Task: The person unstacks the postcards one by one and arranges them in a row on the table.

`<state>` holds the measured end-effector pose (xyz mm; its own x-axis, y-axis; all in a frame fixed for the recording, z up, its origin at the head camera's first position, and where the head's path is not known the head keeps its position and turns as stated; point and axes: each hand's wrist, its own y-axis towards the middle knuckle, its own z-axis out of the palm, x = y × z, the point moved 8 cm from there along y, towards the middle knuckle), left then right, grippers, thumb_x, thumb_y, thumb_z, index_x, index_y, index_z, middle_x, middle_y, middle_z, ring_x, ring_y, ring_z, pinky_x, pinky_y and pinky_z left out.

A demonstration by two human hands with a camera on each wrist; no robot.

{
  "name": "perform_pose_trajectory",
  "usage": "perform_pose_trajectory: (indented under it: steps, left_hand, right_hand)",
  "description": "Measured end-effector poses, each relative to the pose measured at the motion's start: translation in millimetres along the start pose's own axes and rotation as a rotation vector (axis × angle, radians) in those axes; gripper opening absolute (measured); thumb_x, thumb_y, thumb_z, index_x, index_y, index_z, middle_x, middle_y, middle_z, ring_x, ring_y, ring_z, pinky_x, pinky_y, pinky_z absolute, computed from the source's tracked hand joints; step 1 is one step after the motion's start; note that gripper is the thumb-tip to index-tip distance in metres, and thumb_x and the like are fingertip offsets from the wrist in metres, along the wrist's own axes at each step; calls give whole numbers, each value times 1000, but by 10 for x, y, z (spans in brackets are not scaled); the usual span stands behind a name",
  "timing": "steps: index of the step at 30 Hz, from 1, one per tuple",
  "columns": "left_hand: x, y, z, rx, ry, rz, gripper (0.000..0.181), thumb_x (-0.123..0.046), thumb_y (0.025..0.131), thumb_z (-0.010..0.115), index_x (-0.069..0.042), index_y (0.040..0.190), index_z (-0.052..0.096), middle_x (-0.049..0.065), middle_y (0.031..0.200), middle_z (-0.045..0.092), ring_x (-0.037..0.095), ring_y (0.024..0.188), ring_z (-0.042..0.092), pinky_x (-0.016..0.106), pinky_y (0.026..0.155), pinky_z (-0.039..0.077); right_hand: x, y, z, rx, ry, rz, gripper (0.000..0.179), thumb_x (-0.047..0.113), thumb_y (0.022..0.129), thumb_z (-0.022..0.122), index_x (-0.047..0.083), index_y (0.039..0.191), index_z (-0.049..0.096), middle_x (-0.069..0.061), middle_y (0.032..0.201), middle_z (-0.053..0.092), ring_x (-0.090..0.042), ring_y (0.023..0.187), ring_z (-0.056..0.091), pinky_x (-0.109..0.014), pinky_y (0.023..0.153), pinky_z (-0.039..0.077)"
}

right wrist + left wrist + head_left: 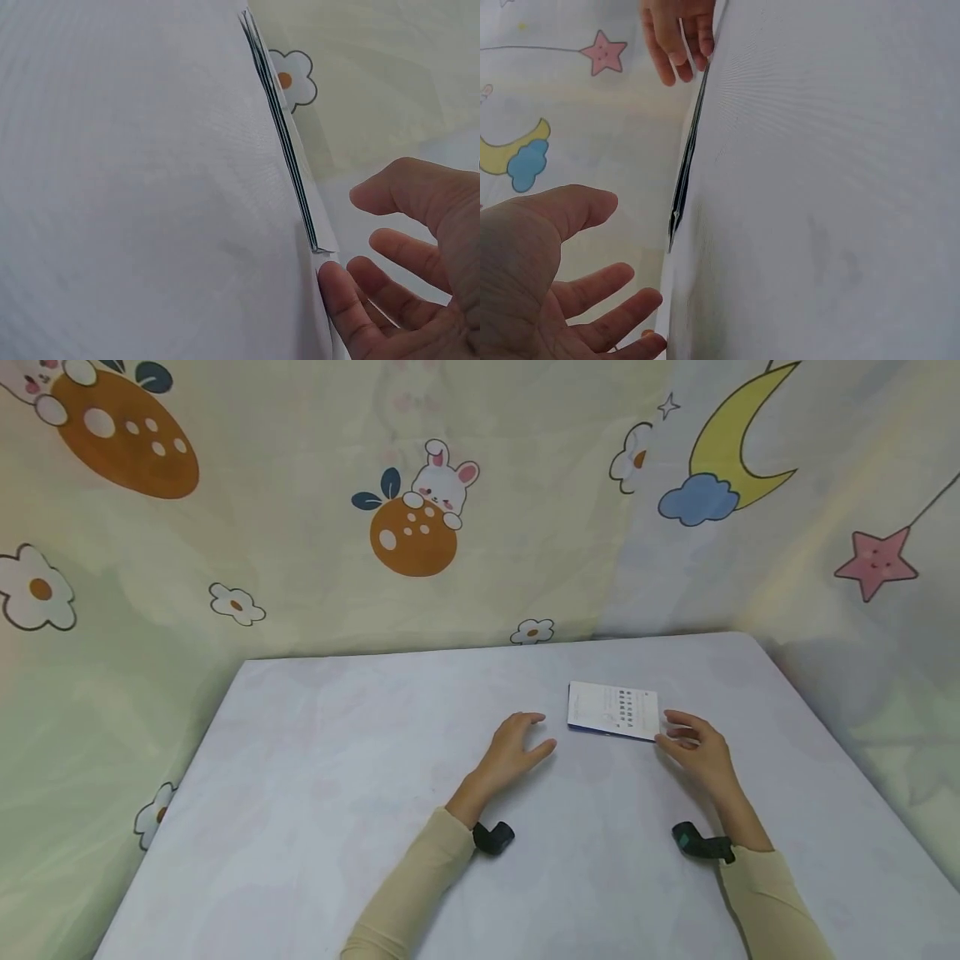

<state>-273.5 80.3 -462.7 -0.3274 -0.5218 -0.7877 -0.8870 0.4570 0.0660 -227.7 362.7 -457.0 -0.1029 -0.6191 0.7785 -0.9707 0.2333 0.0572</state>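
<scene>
Our left hand (508, 755) and right hand (705, 757) grip nothing, fingers parted and loosely bent, near opposite ends of the white booklet (596, 707) we see lying flat on the tabletop (337, 777).

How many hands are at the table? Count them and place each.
2. The left hand is left of the white booklet, apart from it. The right hand is at the booklet's right end; whether it touches is unclear. No other hand shows.
</scene>
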Motion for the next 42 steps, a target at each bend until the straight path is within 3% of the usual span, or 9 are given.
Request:
perform_pose_trajectory:
  steps: [13, 20, 24, 29, 34, 38, 42]
  left_hand:
    - [-47, 189, 153, -9, 68, 39, 47, -28, 93, 65, -4, 132, 54, 11, 129, 55, 26, 125, 47, 40, 108, 34]
    - [-18, 291, 276, 12, 83, -7, 52, -30, 92, 66, -4, 135, 52, 12, 139, 50, 30, 137, 37, 43, 115, 26]
    - [-41, 325, 321, -2, 139, 35, 50, -29, 92, 66, -3, 133, 54, 11, 138, 50, 28, 135, 39, 42, 115, 26]
    - [-69, 335, 361, -5, 202, 82, 50, -30, 93, 65, -4, 134, 55, 10, 140, 47, 26, 139, 34, 43, 118, 19]
    - [-66, 314, 365, 16, 207, 66, 51, -32, 94, 63, -6, 136, 52, 10, 144, 44, 28, 145, 25, 44, 119, 14]
    - [-54, 303, 363, 21, 211, 59, 50, -32, 94, 63, -6, 136, 52, 9, 144, 44, 28, 145, 24, 44, 119, 13]
    - [-38, 300, 368, 13, 217, 65, 48, -33, 94, 62, -7, 134, 54, 9, 143, 45, 28, 145, 25, 44, 119, 14]
  right_hand:
    - [-56, 18, 97, 76, -20, -1, 53, 13, 92, 65, -8, 137, 47, -29, 133, 45, -33, 108, 51, -13, 79, 37]
    - [-61, 14, 116, 85, -41, 4, 49, 15, 94, 62, -9, 135, 49, -29, 135, 42, -32, 105, 52, -10, 76, 37]
    - [-86, 12, 134, 95, -41, 14, 50, 15, 95, 61, -10, 136, 48, -29, 138, 38, -33, 105, 51, -9, 75, 36]
    - [-82, 15, 129, 92, -64, 19, 50, 14, 95, 60, -11, 136, 47, -30, 140, 36, -34, 105, 51, -16, 79, 38]
    - [-46, 15, 127, 93, -58, 13, 49, 15, 95, 60, -11, 135, 48, -30, 140, 36, -35, 106, 51, -18, 79, 38]
    - [-37, 9, 130, 87, -42, 12, 48, 15, 95, 60, -11, 135, 49, -29, 139, 37, -34, 106, 51, -14, 77, 37]
    - [-59, 8, 138, 77, -35, 13, 46, 14, 95, 60, -9, 134, 51, -29, 138, 38, -32, 106, 49, -20, 80, 38]
